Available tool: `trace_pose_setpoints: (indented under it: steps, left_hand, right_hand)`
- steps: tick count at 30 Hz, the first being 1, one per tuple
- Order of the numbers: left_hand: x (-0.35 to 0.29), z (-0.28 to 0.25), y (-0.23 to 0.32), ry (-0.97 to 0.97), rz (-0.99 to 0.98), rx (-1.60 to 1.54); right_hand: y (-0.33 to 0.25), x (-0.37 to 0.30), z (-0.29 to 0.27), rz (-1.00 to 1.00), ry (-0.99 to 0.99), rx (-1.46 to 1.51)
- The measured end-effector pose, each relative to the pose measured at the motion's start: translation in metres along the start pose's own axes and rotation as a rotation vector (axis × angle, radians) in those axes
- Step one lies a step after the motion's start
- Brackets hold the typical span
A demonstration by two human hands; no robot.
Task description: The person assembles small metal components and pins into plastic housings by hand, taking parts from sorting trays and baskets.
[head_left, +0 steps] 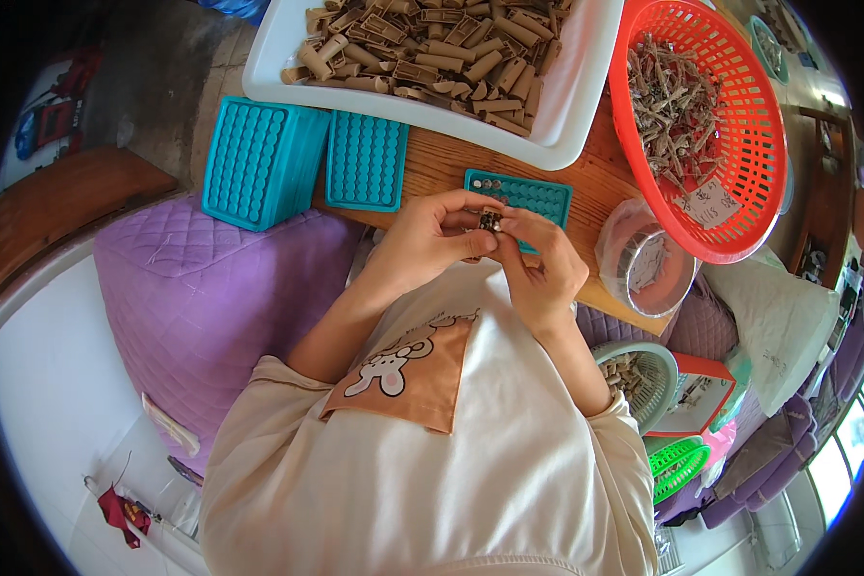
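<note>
Above the near edge of the wooden table, my left hand (434,238) and my right hand (547,264) meet. Between their fingertips they pinch a small dark part with light and metallic spots (491,221), too small to name. The fingers of both hands are closed around it and cover much of it. Just behind the hands lies a teal tray (547,204) with rows of round pockets. Several small round silvery pieces (490,183) sit in its far left pockets.
A white bin (566,134) of tan plastic shells (442,62) stands at the back. Left of it are stacked teal trays (259,163) and another teal tray (366,161). A red basket (754,125) of thin metal pieces and a round clear tub (680,274) stand at right.
</note>
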State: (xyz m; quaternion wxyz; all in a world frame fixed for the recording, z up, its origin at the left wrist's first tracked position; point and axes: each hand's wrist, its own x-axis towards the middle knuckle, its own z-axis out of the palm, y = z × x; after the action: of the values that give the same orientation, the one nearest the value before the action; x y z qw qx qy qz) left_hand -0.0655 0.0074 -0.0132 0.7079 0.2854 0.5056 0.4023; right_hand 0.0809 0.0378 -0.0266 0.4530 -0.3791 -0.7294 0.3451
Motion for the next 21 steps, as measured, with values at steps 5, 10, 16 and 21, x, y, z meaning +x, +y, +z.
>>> trace_pose_setpoints:
  steps: [5,10,16,21]
  left_hand:
    - [0.002,0.000,-0.010,0.047,-0.031,-0.055]
    - [0.001,-0.010,-0.004,0.036,-0.053,-0.166]
    - [0.002,-0.021,-0.007,0.080,-0.017,-0.163]
    - [0.001,-0.015,-0.007,0.046,-0.063,-0.182]
  right_hand:
    - [0.003,0.003,-0.003,0.002,-0.109,-0.078]
    - [0.011,0.001,-0.008,0.327,-0.130,0.183]
    - [0.048,-0.002,0.003,0.355,-0.228,-0.206]
    - [0.061,-0.005,0.008,0.137,-0.333,-0.448]
